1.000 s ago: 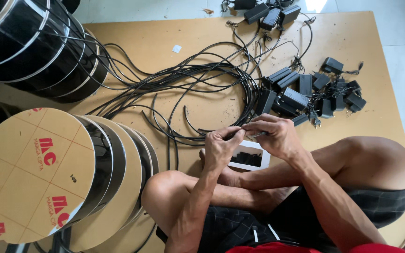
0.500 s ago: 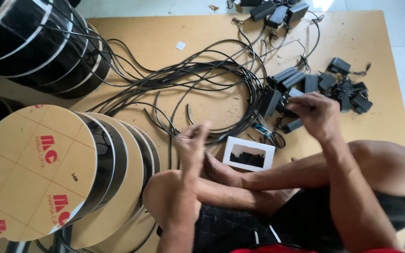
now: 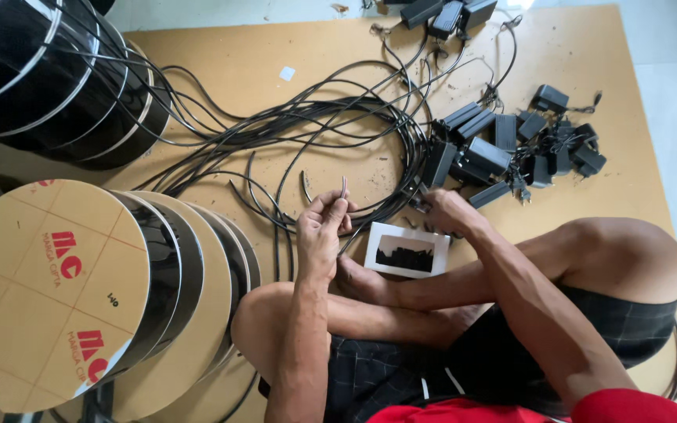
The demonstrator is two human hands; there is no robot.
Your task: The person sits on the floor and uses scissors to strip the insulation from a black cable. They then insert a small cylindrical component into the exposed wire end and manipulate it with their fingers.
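My left hand point(image 3: 321, 229) is pinched shut on a thin black cable end point(image 3: 343, 188), my grip clamped on it so the tip stands upright above my fingers. My right hand point(image 3: 447, 211), at 3 o'clock from the left, rests closed on the near edge of a heap of black rectangular plastic adapter boxes point(image 3: 495, 145); I cannot tell just what its grip is clamped on, as my fingers hide it. Between both hands, towards 6 o'clock, lies a small white-rimmed flat card with a dark middle point(image 3: 407, 252), just beside my knee. At 12 o'clock from my left hand a tangle of long black cables point(image 3: 307, 125) sprawls over the brown fibreboard floor sheet point(image 3: 221, 55). At 9 o'clock stand big round cardboard-faced reels of black cable point(image 3: 48, 290), with more glossy black reels point(image 3: 48, 78) at 10 o'clock.
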